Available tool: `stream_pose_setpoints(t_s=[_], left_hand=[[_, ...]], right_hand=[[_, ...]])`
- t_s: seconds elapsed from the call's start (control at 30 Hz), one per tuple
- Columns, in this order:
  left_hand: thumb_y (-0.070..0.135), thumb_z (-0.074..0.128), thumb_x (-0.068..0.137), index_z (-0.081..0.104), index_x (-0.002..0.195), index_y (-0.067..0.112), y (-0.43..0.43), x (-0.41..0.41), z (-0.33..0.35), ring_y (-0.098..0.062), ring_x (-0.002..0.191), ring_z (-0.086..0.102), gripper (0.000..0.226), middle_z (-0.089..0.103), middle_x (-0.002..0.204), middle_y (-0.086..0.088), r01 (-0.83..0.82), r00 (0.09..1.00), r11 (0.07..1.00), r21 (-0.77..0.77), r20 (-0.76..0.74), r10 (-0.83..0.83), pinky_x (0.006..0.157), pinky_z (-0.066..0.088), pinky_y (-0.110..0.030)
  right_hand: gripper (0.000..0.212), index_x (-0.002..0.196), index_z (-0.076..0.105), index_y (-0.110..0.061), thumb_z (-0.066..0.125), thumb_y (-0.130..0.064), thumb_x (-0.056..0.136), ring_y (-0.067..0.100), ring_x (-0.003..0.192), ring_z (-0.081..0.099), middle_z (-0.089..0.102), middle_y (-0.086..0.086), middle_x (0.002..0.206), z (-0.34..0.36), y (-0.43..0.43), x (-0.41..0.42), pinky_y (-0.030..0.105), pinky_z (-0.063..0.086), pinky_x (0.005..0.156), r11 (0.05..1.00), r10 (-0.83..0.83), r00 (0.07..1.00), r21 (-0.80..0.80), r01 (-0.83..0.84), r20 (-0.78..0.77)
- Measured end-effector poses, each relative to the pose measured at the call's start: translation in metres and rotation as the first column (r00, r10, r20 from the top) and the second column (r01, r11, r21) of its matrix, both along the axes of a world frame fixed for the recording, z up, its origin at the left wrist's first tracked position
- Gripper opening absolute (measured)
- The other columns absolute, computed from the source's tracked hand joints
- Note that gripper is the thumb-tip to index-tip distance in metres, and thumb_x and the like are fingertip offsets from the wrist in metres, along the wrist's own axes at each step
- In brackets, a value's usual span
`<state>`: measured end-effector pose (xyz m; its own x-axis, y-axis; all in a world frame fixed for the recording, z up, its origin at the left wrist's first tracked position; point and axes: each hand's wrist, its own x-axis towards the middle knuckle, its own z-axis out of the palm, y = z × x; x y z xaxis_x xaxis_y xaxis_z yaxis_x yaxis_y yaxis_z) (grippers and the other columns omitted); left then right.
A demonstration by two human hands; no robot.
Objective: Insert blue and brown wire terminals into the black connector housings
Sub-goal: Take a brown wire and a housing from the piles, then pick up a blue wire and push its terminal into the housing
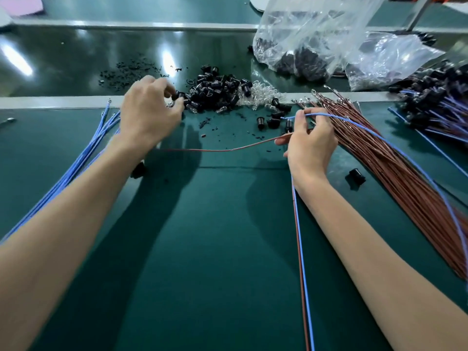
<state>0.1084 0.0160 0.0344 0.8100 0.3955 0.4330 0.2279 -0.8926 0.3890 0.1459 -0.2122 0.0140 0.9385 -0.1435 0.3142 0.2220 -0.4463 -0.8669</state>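
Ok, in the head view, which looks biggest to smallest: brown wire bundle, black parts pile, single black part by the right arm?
1. brown wire bundle
2. black parts pile
3. single black part, clearly smallest

Dark green bench mat; glossy black plastic housings pile; blue wire bundle; reddish-brown wire bundle; clear plastic bags.

On the table mat the housing pile sits mid-table toward the back, the left wire bundle beside it on one side, the right wire bundle on the other, plastic bags behind, and wired housings heaped far right.
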Motion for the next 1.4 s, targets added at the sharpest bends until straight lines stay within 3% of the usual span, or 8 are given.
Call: stream_pose_setpoints(t_s=[0.13, 0.27, 0.5, 0.67, 0.8, 0.93, 1.13, 1.4], left_hand=[[0.056, 0.061, 0.084, 0.063, 0.106, 0.005, 0.013, 0.041, -0.004, -0.037, 0.106, 0.057, 0.055, 0.064, 0.108, -0.020, -0.098, 0.957, 0.994, 0.058, -0.268, 0.110, 0.091, 0.045, -0.041], [0.032, 0.074, 0.081, 0.070, 0.100, 0.010, 0.017, 0.045, -0.003, -0.034, 0.105, 0.058, 0.030, 0.068, 0.104, -0.018, -0.051, 0.973, 0.998, 0.045, -0.223, 0.060, 0.090, 0.044, -0.037], [0.015, 0.069, 0.084, 0.070, 0.105, 0.003, 0.023, 0.024, -0.015, -0.036, 0.109, 0.053, 0.024, 0.059, 0.115, -0.021, -0.005, 0.990, 0.999, 0.051, -0.139, 0.012, 0.092, 0.039, -0.035], [0.014, 0.065, 0.089, 0.070, 0.104, -0.001, -0.003, 0.007, -0.004, -0.030, 0.102, 0.060, 0.022, 0.058, 0.121, -0.017, 0.134, 0.985, 0.991, -0.004, 0.113, -0.132, 0.093, 0.048, -0.038], [0.007, 0.067, 0.086, 0.057, 0.096, 0.010, -0.060, -0.027, -0.001, -0.011, 0.067, 0.069, 0.015, 0.068, 0.086, -0.002, 0.353, 0.932, 0.832, -0.428, 0.241, -0.272, 0.067, 0.057, -0.024], [-0.004, 0.068, 0.081, 0.055, 0.095, 0.013, -0.095, -0.057, -0.023, -0.008, 0.075, 0.069, 0.026, 0.069, 0.087, -0.006, 0.447, 0.894, 0.694, -0.565, 0.248, -0.374, 0.073, 0.053, -0.016], [0.005, 0.073, 0.080, 0.069, 0.097, 0.009, -0.091, -0.058, -0.033, -0.015, 0.073, 0.065, 0.017, 0.064, 0.098, -0.004, 0.476, 0.879, 0.725, -0.498, 0.290, -0.378, 0.074, 0.050, -0.018], [0.004, 0.072, 0.079, 0.067, 0.099, 0.016, -0.090, -0.058, -0.035, -0.001, 0.077, 0.063, 0.024, 0.062, 0.088, 0.004, 0.512, 0.858, 0.700, -0.498, 0.341, -0.385, 0.078, 0.049, -0.013]], right_hand=[[0.011, 0.093, 0.047, -0.022, 0.041, -0.026, 0.101, 0.026, 0.062, 0.068, 0.062, -0.011, 0.049, -0.005, -0.005, 0.005, 0.050, 0.054, 0.068, 0.993, 0.065, 0.997, -0.093, -0.068, -0.035], [0.019, 0.104, 0.056, -0.011, 0.045, -0.025, 0.101, 0.030, 0.057, 0.051, 0.051, 0.001, 0.056, -0.004, -0.007, -0.001, 0.033, 0.031, 0.056, 0.923, 0.105, 0.967, -0.385, -0.008, 0.232], [0.015, 0.095, 0.061, -0.005, 0.052, -0.017, 0.097, 0.027, 0.045, 0.044, 0.051, 0.001, 0.049, -0.004, 0.002, -0.008, 0.031, 0.029, 0.054, 0.954, 0.217, 0.911, -0.273, -0.122, 0.350], [0.009, 0.088, 0.059, -0.014, 0.055, -0.016, 0.095, 0.012, 0.043, 0.054, 0.057, 0.006, 0.050, -0.004, 0.003, -0.010, 0.027, 0.047, 0.045, 0.915, 0.400, 0.892, -0.037, -0.402, 0.209], [0.016, 0.079, 0.057, -0.022, 0.058, -0.017, 0.093, 0.005, 0.047, 0.056, 0.058, -0.007, 0.051, -0.005, 0.001, -0.006, 0.022, 0.051, 0.047, 0.910, 0.382, 0.910, 0.108, -0.401, 0.161], [0.017, 0.078, 0.056, -0.022, 0.058, -0.015, 0.093, 0.006, 0.054, 0.062, 0.064, -0.008, 0.064, -0.005, -0.002, -0.011, 0.021, 0.050, 0.058, 0.892, 0.427, 0.886, 0.074, -0.445, 0.182], [0.017, 0.078, 0.055, -0.021, 0.057, -0.010, 0.091, 0.007, 0.053, 0.062, 0.063, -0.005, 0.066, -0.004, -0.009, -0.022, 0.019, 0.049, 0.056, 0.805, 0.538, 0.805, 0.130, -0.578, 0.250], [0.017, 0.078, 0.055, -0.019, 0.056, -0.009, 0.091, 0.005, 0.053, 0.060, 0.061, -0.004, 0.065, -0.006, -0.005, -0.027, 0.013, 0.047, 0.055, 0.779, 0.577, 0.780, 0.125, -0.615, 0.242]])
